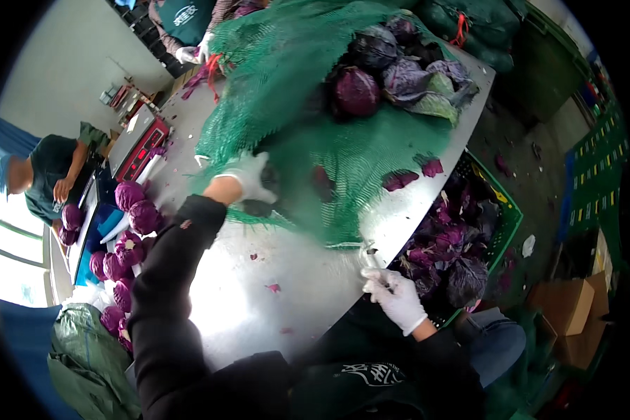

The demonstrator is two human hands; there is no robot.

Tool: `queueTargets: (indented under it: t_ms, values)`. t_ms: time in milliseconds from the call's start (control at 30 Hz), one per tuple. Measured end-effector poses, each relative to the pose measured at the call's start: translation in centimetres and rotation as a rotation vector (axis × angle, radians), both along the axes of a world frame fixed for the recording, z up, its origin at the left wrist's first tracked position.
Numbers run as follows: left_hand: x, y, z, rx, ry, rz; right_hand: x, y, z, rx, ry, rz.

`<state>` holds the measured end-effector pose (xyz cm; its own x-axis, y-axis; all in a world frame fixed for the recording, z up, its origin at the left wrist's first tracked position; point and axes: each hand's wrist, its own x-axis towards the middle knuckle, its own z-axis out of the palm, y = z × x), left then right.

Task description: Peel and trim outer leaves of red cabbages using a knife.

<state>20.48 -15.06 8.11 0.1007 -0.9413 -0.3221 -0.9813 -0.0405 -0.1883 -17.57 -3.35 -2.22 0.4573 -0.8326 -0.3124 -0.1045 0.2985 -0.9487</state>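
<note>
My left hand (249, 178), in a white glove, is at the near left edge of a green mesh bag (304, 142). Its thumb and fingers are spread around a dark, blurred shape; whether they grip it is unclear. My right hand (396, 299), also gloved in white, hovers by the table's near right edge with curled fingers. A small, thin object (370, 253) shows just beyond its fingertips, too indistinct to name or to tell if it is held. Red cabbages (357, 92) with loose outer leaves lie at the bag's far end.
A green crate (512, 220) of cabbage trimmings adjoins the metal table (273, 273) on the right. Trimmed red cabbages (144, 216) line the left side, near a red digital scale (142, 149). Two people work nearby, one at far left (52, 168), one across the table (186, 26).
</note>
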Motion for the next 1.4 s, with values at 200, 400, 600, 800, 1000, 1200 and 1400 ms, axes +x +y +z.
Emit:
queueTargets:
  t_ms: [200, 400, 600, 800, 1000, 1200, 1400]
  values:
    - [1.2, 2.4, -1.2, -0.043, 0.048, -0.015, -4.7, 0.6, -1.3, 0.024, 0.028, -0.159]
    - [2.0, 3.7, -2.0, -0.485, 0.839, 0.281, -5.8, 2.5, 0.3, 0.05, 0.094, -0.071]
    - [-8.1, 4.4, 2.1, -0.511, 1.944, 0.207, -5.6, 0.9, 3.2, 0.092, -0.062, -0.241]
    - [-18.2, 7.3, -2.6, -0.104, 2.271, 0.157, -2.9, -3.4, 6.1, 0.317, -0.557, -0.408]
    - [-19.5, 8.4, -4.2, 0.175, 1.87, -0.011, -5.0, -1.2, 4.7, 0.191, -0.357, -0.516]
    - [-21.3, 9.9, -2.3, -0.054, 1.271, -0.184, -3.5, -1.5, 1.0, -0.242, -0.085, -0.54]
    - [-20.8, 8.8, -4.1, -0.109, 1.416, 0.009, -6.8, 1.5, 2.7, -0.49, 0.03, -0.364]
